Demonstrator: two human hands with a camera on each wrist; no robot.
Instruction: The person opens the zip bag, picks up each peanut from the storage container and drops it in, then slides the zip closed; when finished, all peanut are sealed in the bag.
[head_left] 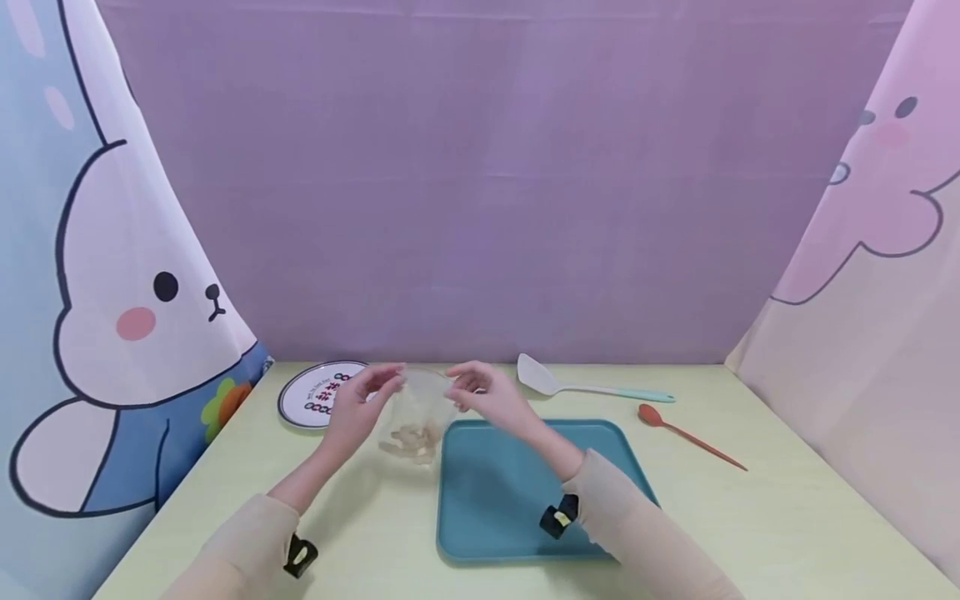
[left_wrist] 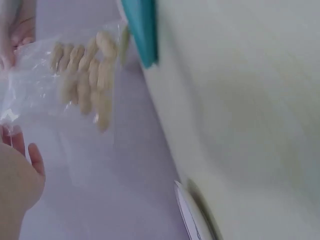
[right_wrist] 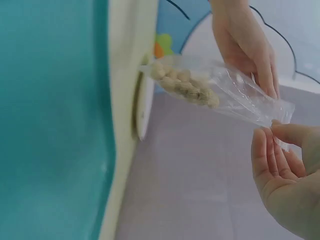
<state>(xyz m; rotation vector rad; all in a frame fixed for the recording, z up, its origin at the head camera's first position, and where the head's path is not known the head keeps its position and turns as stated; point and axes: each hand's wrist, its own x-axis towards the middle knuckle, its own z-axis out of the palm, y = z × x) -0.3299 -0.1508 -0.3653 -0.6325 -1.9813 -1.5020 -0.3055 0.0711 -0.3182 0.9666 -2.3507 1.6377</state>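
Observation:
A clear plastic bag (head_left: 422, 396) hangs above the table just left of the blue tray, with its lower end down. Unshelled peanuts (left_wrist: 90, 75) lie bunched in the bottom of it. By its upper left corner my left hand (head_left: 356, 410) pinches the bag between thumb and fingers. My right hand (head_left: 495, 402) pinches the upper right edge, thumb against fingertips in the right wrist view. Whether the bag's mouth is parted cannot be told.
Behind the left hand lies a white plate (head_left: 306, 396) with a dark rim and red print. The blue tray (head_left: 517, 492) sits under the right forearm. A white spatula (head_left: 540, 379) with a mint handle and a red spoon (head_left: 651, 415) lie to the right.

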